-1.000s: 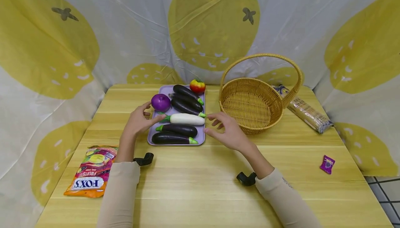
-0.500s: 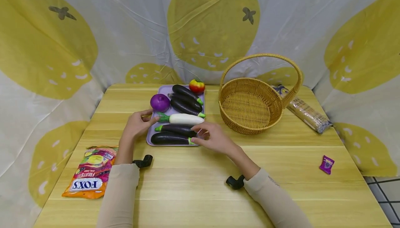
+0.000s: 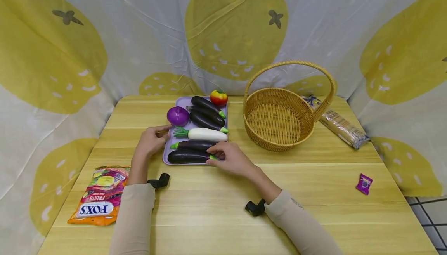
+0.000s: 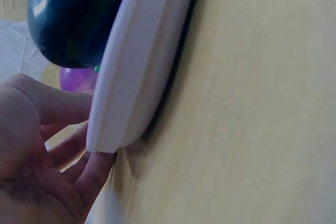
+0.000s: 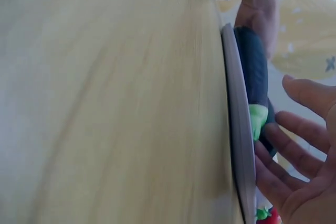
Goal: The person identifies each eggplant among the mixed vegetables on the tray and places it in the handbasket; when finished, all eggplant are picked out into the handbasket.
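Note:
A lilac tray [image 3: 182, 102] carries several eggplants, a white radish [image 3: 207, 134], a purple onion [image 3: 177, 116] and a red-yellow fruit [image 3: 219, 98]. My left hand [image 3: 151, 142] holds the tray's left edge. In the left wrist view the thumb lies on the rim of the tray [image 4: 137, 66], fingers beneath. My right hand [image 3: 232, 160] is at the green stem end of the nearest eggplant [image 3: 186, 156]. In the right wrist view its spread fingers reach beside that eggplant [image 5: 253, 69], the thumb apart from it. Whether the fingertips touch it is hard to tell.
A wicker basket [image 3: 260, 135] with a tall handle stands right of the tray. Behind it lies a long clear packet [image 3: 343, 129]. A candy bag [image 3: 98, 196] lies at the left, partly under the left sleeve. One small purple wrapped candy [image 3: 364, 184] is far right.
My right hand has moved left and toward me, from the radish's tip to the nearest eggplant's stem. My left hand has drawn back from the radish leaves to the tray's edge.

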A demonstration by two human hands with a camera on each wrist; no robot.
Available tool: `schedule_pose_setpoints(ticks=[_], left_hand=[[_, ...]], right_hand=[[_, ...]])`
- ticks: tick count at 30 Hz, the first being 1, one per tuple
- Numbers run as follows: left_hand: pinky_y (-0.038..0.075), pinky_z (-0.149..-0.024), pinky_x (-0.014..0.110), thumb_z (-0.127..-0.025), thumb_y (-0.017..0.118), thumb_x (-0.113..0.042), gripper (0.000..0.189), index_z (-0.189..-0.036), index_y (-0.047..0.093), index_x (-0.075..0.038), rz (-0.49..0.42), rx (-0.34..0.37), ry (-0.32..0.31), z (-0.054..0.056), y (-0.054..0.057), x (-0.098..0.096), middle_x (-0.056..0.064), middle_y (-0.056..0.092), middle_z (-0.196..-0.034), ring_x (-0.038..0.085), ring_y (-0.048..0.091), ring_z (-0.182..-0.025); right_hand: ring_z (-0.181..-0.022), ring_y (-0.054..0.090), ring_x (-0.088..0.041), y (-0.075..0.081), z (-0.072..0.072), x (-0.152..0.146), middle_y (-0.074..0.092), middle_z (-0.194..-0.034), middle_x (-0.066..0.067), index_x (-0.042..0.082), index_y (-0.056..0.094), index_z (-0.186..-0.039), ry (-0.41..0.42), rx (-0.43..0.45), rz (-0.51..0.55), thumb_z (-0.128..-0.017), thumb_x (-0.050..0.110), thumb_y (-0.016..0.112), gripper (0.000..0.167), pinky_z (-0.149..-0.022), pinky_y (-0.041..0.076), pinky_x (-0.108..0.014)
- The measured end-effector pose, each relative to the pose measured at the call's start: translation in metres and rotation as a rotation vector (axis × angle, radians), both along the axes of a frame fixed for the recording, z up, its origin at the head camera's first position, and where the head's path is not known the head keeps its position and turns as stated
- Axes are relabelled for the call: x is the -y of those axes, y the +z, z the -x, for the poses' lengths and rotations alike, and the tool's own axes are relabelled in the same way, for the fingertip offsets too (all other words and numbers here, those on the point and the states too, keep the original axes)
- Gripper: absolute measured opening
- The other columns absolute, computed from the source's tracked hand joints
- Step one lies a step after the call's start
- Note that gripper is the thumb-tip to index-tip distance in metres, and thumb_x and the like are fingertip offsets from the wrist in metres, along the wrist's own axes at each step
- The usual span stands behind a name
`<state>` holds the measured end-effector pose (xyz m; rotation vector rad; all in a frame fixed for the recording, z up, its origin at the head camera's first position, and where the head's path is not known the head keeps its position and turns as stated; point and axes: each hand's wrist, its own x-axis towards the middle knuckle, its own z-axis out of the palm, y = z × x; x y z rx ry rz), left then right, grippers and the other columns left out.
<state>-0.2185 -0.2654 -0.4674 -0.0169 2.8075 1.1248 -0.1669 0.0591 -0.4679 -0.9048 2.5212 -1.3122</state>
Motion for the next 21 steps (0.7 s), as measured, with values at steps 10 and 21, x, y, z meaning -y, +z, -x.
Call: schedule_pose_setpoints(ticks=[10, 21], left_hand=[[0.049, -0.094, 0.034, -0.1, 0.065, -0.025, 0.046, -0.146, 0.06, -0.017, -0.086, 0.027, 0.011, 0.001, -0.005, 0.004, 0.022, 0.056, -0.149, 0.038, 0.062, -0.126], [0.046, -0.088, 0.026, -0.098, 0.069, -0.03, 0.047, -0.144, 0.062, -0.02, -0.136, 0.051, 0.067, 0.0, -0.008, 0.005, 0.02, 0.061, -0.144, 0.033, 0.061, -0.124]], right_hand=[[-0.077, 0.055, -0.015, -0.002, -0.002, 0.01, 0.067, -0.091, -0.002, 0.013, 0.075, -0.124, -0.021, -0.073, -0.117, -0.092, 0.035, 0.078, 0.038, -0.07, 0.043, -0.022], [-0.101, 0.062, -0.015, -0.005, -0.003, 0.015, 0.074, -0.113, -0.001, 0.013, 0.075, -0.125, -0.044, -0.133, -0.202, -0.093, 0.031, 0.078, 0.037, -0.09, 0.05, -0.033]])
